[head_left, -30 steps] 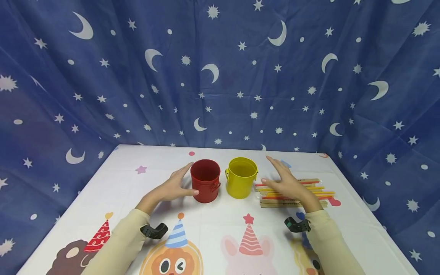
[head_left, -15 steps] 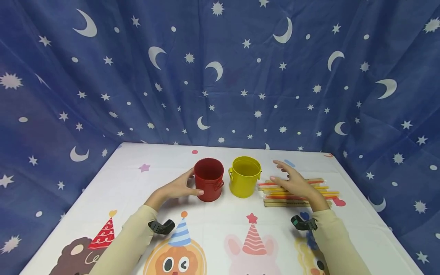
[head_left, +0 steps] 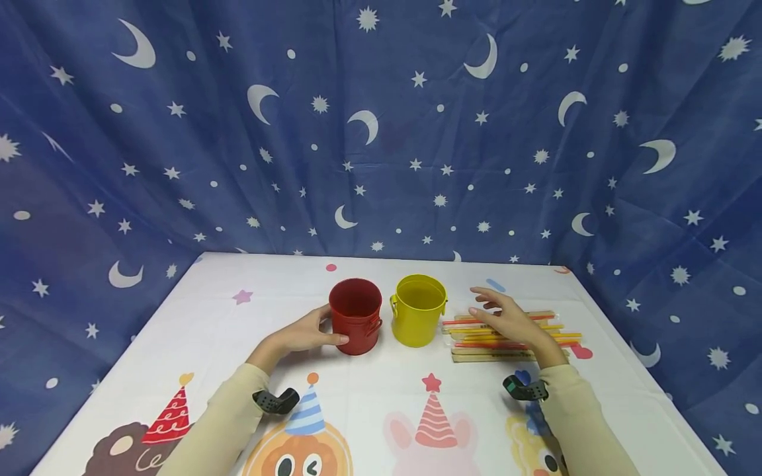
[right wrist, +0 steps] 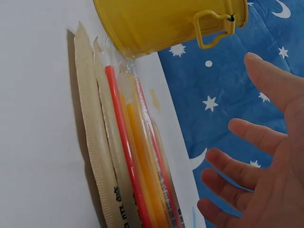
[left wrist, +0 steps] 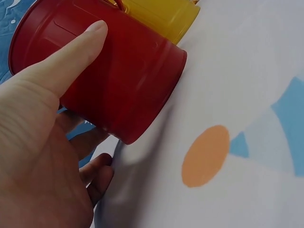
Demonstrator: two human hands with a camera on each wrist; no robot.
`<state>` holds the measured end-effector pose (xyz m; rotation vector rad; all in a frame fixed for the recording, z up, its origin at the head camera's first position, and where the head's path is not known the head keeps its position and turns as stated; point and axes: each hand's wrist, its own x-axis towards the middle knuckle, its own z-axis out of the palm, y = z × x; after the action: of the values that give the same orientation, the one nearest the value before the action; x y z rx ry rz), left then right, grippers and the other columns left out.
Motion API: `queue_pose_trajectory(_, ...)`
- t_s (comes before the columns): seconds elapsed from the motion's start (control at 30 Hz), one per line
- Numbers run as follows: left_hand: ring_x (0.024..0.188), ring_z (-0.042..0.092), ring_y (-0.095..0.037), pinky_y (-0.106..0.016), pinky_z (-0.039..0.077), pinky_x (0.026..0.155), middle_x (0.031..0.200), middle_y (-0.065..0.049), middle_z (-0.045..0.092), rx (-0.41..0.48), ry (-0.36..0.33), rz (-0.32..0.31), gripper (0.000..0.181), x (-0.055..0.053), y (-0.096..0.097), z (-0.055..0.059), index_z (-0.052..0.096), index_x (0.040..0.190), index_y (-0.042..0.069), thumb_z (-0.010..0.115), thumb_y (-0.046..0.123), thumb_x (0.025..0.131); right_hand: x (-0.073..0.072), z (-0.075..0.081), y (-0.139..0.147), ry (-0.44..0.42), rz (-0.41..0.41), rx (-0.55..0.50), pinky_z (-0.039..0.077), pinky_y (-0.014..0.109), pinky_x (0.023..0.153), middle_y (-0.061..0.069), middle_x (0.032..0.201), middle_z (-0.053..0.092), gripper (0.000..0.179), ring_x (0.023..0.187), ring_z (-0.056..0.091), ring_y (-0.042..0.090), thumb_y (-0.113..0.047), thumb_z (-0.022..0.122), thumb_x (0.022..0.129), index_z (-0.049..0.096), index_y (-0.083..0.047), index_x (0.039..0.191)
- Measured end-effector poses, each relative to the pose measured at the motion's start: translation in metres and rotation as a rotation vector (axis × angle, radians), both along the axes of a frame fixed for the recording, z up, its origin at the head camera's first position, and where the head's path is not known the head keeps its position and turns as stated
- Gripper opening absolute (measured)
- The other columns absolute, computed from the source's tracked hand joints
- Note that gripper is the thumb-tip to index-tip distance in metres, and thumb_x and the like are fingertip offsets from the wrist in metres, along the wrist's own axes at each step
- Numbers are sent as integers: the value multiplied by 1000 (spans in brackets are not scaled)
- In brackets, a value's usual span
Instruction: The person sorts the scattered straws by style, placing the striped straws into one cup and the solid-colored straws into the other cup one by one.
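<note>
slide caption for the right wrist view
An empty right hand near a yellow bucket, plastic-wrapped red and orange straws, and printed paper sleeves.

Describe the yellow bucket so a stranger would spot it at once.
Below the starry blue curtain lies a white tabletop. On it, between the red bucket and the slim packets, stands the yellow bucket, much like its neighbour but yellow down to its side loops.

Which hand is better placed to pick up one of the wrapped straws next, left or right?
Probably the right hand: it hovers over the wrapped straws and holds nothing. The left hand is gripping the red bucket, farther from the straws.
</note>
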<state>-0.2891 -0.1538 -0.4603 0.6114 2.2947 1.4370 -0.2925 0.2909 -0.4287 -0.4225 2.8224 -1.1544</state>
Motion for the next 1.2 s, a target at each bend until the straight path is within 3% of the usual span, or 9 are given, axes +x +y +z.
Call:
queue_pose_trajectory(0.4,154,26,-35,-62,29,122,159,-8,43,4,-32,-6,82,-2,-1,-6,37,156,12,76,37,88,-6,-6,11,-5,-14,-7,49,61,100,31,145,50,60,128,49,48,-31,64,100,46,-6,150)
queue_pose_trajectory(0.63,154,27,-34,-60,29,123,159,-8,43,16,-44,-16,82,-3,-1,-7,35,157,13,75,35,89,-14,-18,20,56,-31,-8,48,56,96,35,141,52,47,118,52,46,-12,61,101,50,1,145)
queue_pose_trajectory(0.87,150,33,-31,-60,31,121,156,-7,47,7,-51,-19,80,-1,-1,-8,35,156,14,73,37,90,-16,-28,21,71,-110,54,40,67,110,34,140,52,36,128,49,51,-1,59,99,61,3,134)
queue_pose_trajectory(1.03,149,35,-30,-60,31,121,154,-6,49,8,-51,-23,77,-1,-2,-9,38,155,15,73,37,90,-15,-30,20,104,-96,129,44,64,106,28,122,64,26,121,54,47,0,64,95,72,1,120)
queue_pose_trajectory(1.2,151,33,-31,-60,30,122,156,-6,46,-16,-50,-14,79,-3,-2,-9,36,156,15,73,40,90,-16,-32,22,83,-107,165,46,61,101,25,118,65,23,114,57,43,-2,66,95,75,-1,116)
